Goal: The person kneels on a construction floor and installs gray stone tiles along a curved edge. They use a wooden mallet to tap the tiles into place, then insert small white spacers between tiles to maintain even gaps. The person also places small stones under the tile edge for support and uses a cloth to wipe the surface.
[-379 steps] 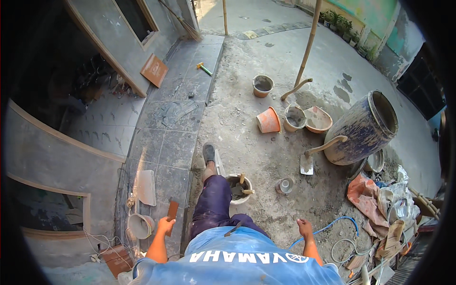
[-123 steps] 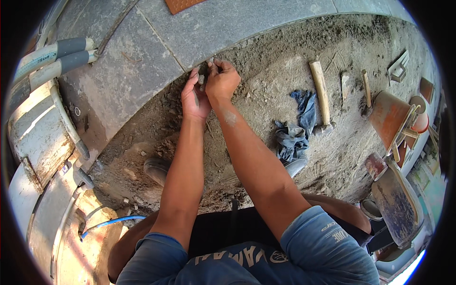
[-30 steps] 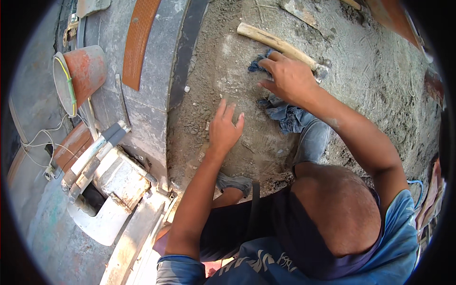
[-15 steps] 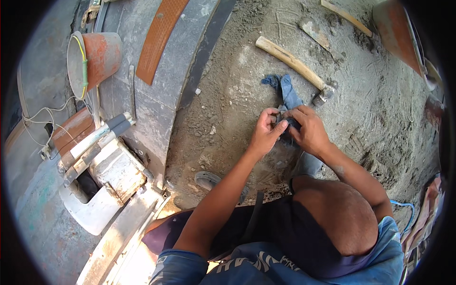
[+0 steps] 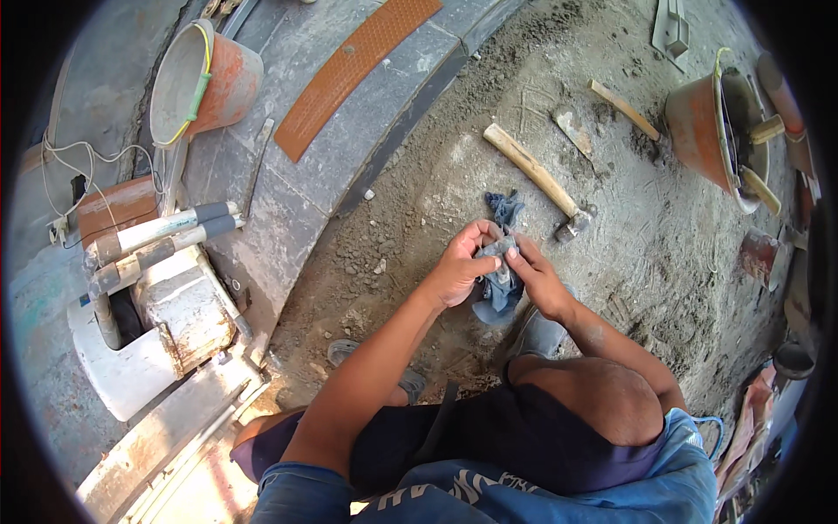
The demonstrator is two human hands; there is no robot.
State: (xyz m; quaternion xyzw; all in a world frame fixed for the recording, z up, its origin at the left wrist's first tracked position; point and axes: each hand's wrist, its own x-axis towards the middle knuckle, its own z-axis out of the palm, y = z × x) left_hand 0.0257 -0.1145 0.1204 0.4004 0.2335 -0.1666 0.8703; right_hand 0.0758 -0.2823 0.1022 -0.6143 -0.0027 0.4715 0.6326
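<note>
A crumpled blue-grey rag (image 5: 497,304) is held up between both my hands, over the sandy ground in front of my knees. My left hand (image 5: 463,265) grips it from the left, thumb pressed across the cloth. From the right, my right hand (image 5: 539,278) pinches it with thumb and fingers. One end of the rag sticks out beyond my fingertips and a wider part hangs below them. Whether anything is wrapped inside cannot be made out. Just past my hands lies a hammer (image 5: 531,168) with a pale wooden handle, its metal head toward the right.
Orange buckets stand at the left (image 5: 229,87) and right (image 5: 694,131). A flat metal blade (image 5: 573,133) and a wooden handle (image 5: 624,109) lie beyond the hammer. A brown textured strip (image 5: 349,74) rests on grey tiles (image 5: 305,175). White pipes (image 5: 175,229) and a white fixture (image 5: 131,349) are at left.
The view has shifted, showing more of the right side. My hands have shifted their hold on the rag, which now bunches between them and hangs lower.
</note>
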